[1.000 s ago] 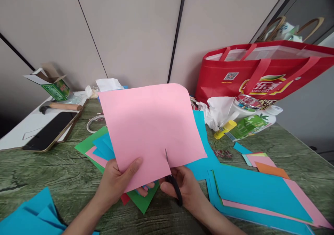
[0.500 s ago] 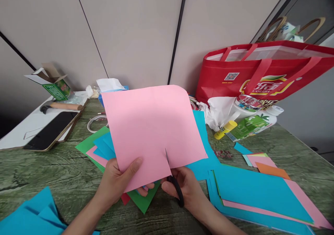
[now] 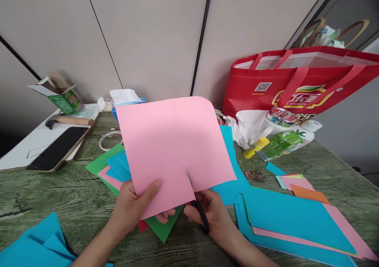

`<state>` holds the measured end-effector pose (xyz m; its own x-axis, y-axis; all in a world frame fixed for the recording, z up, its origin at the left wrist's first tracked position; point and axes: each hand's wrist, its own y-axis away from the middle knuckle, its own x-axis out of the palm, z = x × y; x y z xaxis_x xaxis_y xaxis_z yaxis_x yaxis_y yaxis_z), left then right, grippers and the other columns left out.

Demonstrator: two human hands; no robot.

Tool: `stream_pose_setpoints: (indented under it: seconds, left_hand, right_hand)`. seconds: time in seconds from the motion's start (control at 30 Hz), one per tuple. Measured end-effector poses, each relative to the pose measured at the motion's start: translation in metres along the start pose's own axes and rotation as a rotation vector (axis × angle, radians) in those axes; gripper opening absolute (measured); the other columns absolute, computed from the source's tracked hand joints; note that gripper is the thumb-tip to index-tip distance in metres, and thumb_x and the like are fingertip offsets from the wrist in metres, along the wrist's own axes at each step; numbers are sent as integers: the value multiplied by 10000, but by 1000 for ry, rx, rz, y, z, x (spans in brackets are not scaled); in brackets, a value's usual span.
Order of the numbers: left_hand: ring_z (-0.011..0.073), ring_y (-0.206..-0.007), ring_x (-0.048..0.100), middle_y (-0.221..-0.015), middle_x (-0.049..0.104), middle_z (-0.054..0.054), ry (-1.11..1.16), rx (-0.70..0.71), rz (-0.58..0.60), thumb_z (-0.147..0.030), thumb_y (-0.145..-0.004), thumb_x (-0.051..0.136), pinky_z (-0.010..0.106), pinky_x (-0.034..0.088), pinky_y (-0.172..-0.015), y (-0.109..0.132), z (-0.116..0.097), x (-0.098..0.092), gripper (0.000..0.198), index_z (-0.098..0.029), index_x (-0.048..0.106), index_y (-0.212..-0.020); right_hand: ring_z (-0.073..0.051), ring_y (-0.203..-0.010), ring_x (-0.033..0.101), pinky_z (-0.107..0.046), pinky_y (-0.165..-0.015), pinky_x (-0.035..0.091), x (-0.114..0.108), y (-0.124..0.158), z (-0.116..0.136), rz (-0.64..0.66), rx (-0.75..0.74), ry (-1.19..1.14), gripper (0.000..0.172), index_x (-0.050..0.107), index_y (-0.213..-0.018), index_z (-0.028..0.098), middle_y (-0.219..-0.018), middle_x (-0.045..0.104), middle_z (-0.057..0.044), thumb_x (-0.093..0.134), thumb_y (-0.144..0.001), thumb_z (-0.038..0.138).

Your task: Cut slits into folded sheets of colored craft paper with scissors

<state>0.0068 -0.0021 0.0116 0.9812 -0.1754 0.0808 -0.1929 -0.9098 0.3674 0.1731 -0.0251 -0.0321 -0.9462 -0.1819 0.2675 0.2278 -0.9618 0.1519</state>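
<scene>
A large pink sheet of paper (image 3: 168, 136) is held up in front of me, its far right corner rounded. My left hand (image 3: 140, 202) grips its near left edge, thumb on top and fingers underneath. Black-handled scissors (image 3: 201, 215) are in my right hand (image 3: 211, 211). Their blade lies in a slit that runs up from the sheet's near edge, and the paper right of the slit sits a little apart. Below the sheet lie green paper (image 3: 166, 229) and blue pieces (image 3: 118, 166), partly hidden.
Blue sheets (image 3: 296, 215) are stacked at the right, with more blue paper (image 3: 35, 243) at the near left. A glue stick (image 3: 256, 147), a green carton (image 3: 282, 144) and a red bag (image 3: 266, 81) stand at back right. A phone (image 3: 59, 148) and a hammer (image 3: 69, 121) lie left.
Almost nothing differs. The pink sheet and the scissors have shifted very slightly; both hands keep their hold.
</scene>
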Motion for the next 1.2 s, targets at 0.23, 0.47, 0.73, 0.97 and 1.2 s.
stream_pose_setpoints:
  seconds: [0.23, 0.47, 0.73, 0.97, 1.2]
  left_hand:
    - [224, -376, 617, -481, 682, 72, 7, 2, 1, -384, -689, 601, 313, 513, -343, 0, 1, 0, 265, -139, 656, -604]
    - [211, -345, 601, -460, 675, 68, 17, 24, -40, -375, -683, 604, 296, 499, -316, 1, 1, 4, 269, -141, 645, -555]
    - [210, -338, 599, -448, 669, 68, 11, 26, -56, -375, -676, 611, 289, 493, -311, 1, 0, 4, 260, -148, 645, -554]
    - [225, -373, 617, -493, 685, 56, 45, 36, 6, -343, -699, 609, 326, 521, -360, -3, 8, -3, 209, -144, 643, -645]
    - [202, -623, 655, -752, 723, 33, 154, 82, -69, -235, -614, 709, 305, 554, -547, -7, 12, -14, 206, -175, 662, -806]
  right_hand:
    - [-75, -456, 343, -222, -432, 312, 3, -1, 0, -42, 25, 12, 354, 518, -681, 162, -577, 505, 14, 714, -559, 430]
    - [-61, -426, 343, -201, -391, 329, 4, 0, 1, -42, 45, -4, 327, 524, -701, 160, -559, 478, 33, 718, -567, 386]
    - [-50, -383, 340, -194, -347, 319, 6, -1, 4, -92, 65, 23, 342, 527, -698, 167, -556, 507, 35, 708, -543, 413]
    - [-56, -351, 353, -203, -345, 301, 5, -1, -2, -133, 65, 81, 302, 466, -580, 171, -480, 454, 49, 693, -552, 368]
    - [-87, -464, 359, -227, -444, 319, -1, -1, -16, -242, -60, 277, 201, 477, -558, 162, -493, 462, 31, 670, -581, 215]
